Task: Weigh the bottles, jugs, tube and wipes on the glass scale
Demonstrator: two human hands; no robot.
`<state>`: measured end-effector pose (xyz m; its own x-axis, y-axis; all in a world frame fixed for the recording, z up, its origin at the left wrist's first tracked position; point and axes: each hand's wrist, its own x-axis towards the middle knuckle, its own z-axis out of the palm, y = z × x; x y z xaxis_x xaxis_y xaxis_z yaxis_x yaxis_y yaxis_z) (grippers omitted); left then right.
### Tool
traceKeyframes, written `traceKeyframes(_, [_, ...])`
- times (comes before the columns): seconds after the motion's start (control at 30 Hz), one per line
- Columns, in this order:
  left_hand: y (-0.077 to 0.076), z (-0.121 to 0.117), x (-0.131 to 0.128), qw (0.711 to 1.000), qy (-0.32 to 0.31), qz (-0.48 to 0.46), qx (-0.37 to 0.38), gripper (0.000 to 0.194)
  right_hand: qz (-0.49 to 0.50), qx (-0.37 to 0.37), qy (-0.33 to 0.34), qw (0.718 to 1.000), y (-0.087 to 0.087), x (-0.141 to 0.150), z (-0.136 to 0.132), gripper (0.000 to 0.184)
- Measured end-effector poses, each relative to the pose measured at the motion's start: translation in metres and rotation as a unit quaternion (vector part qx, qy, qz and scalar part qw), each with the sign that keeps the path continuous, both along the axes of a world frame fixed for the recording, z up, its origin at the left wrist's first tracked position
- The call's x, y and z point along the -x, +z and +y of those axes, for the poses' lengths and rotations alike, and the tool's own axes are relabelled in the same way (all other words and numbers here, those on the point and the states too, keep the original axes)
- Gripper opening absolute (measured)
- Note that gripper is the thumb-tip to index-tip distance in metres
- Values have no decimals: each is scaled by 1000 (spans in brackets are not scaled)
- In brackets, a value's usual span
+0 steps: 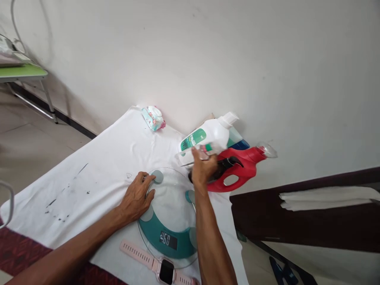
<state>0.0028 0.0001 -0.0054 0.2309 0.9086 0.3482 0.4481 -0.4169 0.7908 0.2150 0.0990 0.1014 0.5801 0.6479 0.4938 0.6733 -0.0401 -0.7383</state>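
Left hand (135,200) at scale (170,206) edge, cloth (103,170) leftward

The scale (170,202) looks like smooth glass, the red jug (247,161) glossy plastic

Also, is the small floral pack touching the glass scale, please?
Apart: the head view shows white cloth between the floral pack and the glass scale.

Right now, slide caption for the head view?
Left hand on a glass scale, right hand holding a clear item before a white bottle and a red bottle.
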Motion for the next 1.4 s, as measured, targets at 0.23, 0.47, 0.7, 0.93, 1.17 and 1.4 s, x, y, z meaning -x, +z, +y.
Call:
traceKeyframes(0.23, [-3, 0, 1, 1000, -7, -2, 1, 40, -72, -134, 112, 982, 67, -1, -73, 54])
traceKeyframes(0.47, [-5, 2, 3, 999, -27, 21, 0, 41, 32, -1, 125, 992, 34, 9, -144, 52])
traceKeyframes(0.7, [-4, 3, 3, 999, -26, 29, 2, 41, 77, 51, 122, 988, 5, 11, -162, 58])
traceKeyframes(0.93, [-1, 3, 4, 999, -41, 28, 16, 41, 89, 48, 173, 980, -10, 4, -168, 66])
traceKeyframes(1.17, [2, 4, 3, 998, -40, 43, 30, 44, 159, -74, 105, 979, -50, -25, -186, 68])
traceKeyframes(1.4, [9, 2, 3, 996, -35, 58, 55, 45, 133, -42, -18, 990, -80, -42, -204, 61])
